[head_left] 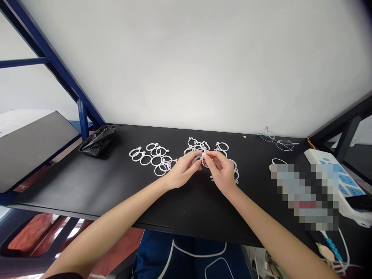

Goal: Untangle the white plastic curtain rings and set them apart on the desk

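Between my fingertips, just above the black table, is a white plastic ring [198, 158], partly hidden by the fingers. My left hand [184, 169] pinches it from the left, and my right hand [221, 168] grips it from the other side, thumb and index finger near its end knob. A loose group of similar white rings [145, 159] lies on the table left of my left hand. More white rings [199, 145] are bunched just beyond both hands. Others [223, 146] spread behind and beside my right hand, some partly covered by it.
A crumpled black plastic bag [99, 140] sits at the table's back left. Eyeglasses [279, 142] rest near the wall at the right. A white power strip [338, 178] and a blurred-out object [303, 197] occupy the right side. Blue metal bars [83, 118] frame the left edge.
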Tool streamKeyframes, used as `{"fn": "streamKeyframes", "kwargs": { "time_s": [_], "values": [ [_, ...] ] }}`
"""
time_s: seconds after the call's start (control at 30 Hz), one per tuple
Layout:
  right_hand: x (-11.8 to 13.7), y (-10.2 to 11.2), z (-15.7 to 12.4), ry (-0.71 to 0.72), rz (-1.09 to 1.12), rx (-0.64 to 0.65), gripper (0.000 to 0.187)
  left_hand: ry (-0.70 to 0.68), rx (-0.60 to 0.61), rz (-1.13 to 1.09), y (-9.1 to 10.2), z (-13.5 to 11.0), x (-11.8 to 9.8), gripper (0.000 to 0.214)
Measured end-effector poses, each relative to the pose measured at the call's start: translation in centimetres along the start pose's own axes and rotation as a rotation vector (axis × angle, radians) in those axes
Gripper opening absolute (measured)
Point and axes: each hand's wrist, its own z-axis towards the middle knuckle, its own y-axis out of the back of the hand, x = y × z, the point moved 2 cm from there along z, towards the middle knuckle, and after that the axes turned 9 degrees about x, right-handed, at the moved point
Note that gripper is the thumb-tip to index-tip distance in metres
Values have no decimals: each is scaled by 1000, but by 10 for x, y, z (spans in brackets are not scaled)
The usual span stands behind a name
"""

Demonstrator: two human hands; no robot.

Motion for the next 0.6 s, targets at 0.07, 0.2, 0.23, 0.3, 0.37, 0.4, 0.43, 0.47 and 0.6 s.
{"fn": "streamKeyframes", "kwargs": {
  "time_s": [0.07, 0.2, 0.23, 0.3, 0.37, 0.4, 0.43, 0.47, 0.6],
  "values": [
    [-1, -1, 1, -16, 5, 12, 17, -21, -4, 23, -1, 0, -1, 34],
    [-2, -2, 2, -40, 74, 38, 18, -54, -20, 89, 1, 0, 0, 32],
    [-2, -3, 2, -45, 88, 48, 19, -53, -23, 97, 2, 0, 1, 31],
    [-1, -3, 1, -49, 106, 64, 18, -48, -22, 98, 4, 1, 2, 29],
    [-1, -5, 1, -52, 115, 83, 18, -53, -22, 94, 6, 1, 3, 27],
    [-1, -6, 0, -51, 118, 92, 17, -60, -22, 101, 7, 1, 2, 26],
    [-1, -7, 0, -49, 121, 95, 17, -68, -24, 113, 8, 1, 1, 25],
    [0, -7, 0, -45, 124, 93, 17, -80, -29, 128, 7, 1, 0, 25],
    [3, -8, -2, -30, 120, 66, 16, -101, -74, 145, 5, 0, -2, 26]
  ]
}}
